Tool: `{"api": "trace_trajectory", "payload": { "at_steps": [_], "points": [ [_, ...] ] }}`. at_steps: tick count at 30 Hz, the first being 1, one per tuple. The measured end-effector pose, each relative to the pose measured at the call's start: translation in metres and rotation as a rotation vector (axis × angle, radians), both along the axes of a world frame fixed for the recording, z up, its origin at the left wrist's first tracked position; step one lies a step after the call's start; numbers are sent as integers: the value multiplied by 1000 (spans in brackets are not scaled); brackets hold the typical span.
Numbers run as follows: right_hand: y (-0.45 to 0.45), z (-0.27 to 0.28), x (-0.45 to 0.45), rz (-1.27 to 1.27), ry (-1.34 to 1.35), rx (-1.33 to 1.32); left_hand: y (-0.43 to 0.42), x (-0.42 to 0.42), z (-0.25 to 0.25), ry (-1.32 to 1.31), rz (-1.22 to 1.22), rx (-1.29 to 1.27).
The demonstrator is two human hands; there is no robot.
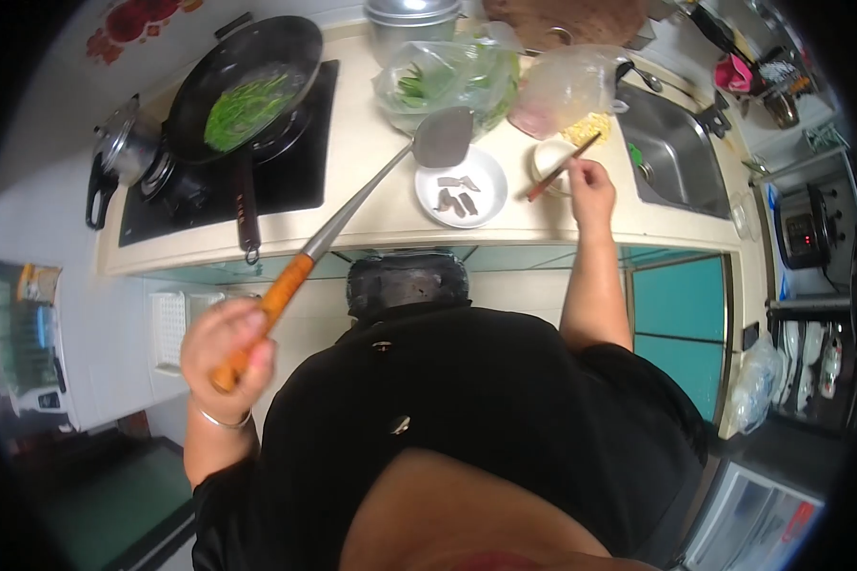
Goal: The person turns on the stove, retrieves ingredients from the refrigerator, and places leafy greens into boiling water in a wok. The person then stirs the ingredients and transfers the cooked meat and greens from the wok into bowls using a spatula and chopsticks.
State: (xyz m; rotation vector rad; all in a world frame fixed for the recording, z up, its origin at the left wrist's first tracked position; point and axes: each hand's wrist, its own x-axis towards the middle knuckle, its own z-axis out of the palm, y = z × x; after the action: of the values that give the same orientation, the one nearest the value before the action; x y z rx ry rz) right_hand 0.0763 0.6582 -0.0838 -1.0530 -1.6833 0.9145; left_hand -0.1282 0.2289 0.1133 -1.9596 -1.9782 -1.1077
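My left hand (227,347) is closed round the wooden handle of a spatula (360,211). The spatula's flat metal head hangs over the far rim of a white plate (494,190), where several dark strips of food (458,202) lie. In my right hand (592,193) is a pair of dark chopsticks (564,169), pinched and slanting across a small pale bowl (545,157). What the bowl contains is partly hidden. Left of the spatula, a black wok (193,86) on the stove holds chopped green vegetables (248,110).
A metal pot (124,143) stands left of the wok. Behind the plate are a plastic bag of greens (438,86) and another clear bag (567,81), with yellow bits (588,126) nearby. At right is a steel sink (671,143). A black bin (408,281) sits below the counter edge.
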Motion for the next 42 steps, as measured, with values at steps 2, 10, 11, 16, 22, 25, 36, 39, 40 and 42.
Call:
{"api": "trace_trajectory", "payload": {
  "at_steps": [2,10,11,16,22,25,36,39,40,42],
  "points": [
    [-1,3,7,-33,77,-27,-10,-7,-23,-646,172,337],
    [-3,-3,44,-197,-45,96,-63,-65,-5,-1098,384,595],
    [-5,-4,46,-189,0,92,-69,-76,-4,-1069,398,649],
    [-36,12,38,-195,61,67,-75,-137,-6,-796,463,703],
    [-78,20,27,-184,173,63,-63,-205,-37,-162,618,489],
    [-94,19,34,-255,40,43,-59,-220,-38,-4,596,454],
    [-116,15,37,-288,80,59,-57,-228,-44,-65,388,358],
    [-118,16,31,-287,47,53,-56,-226,-43,-98,329,396],
    [-118,16,28,-290,10,48,-56,-226,-42,-95,332,395],
    [-118,16,20,-280,23,44,-55,-226,-41,-71,321,418]
  ]
}}
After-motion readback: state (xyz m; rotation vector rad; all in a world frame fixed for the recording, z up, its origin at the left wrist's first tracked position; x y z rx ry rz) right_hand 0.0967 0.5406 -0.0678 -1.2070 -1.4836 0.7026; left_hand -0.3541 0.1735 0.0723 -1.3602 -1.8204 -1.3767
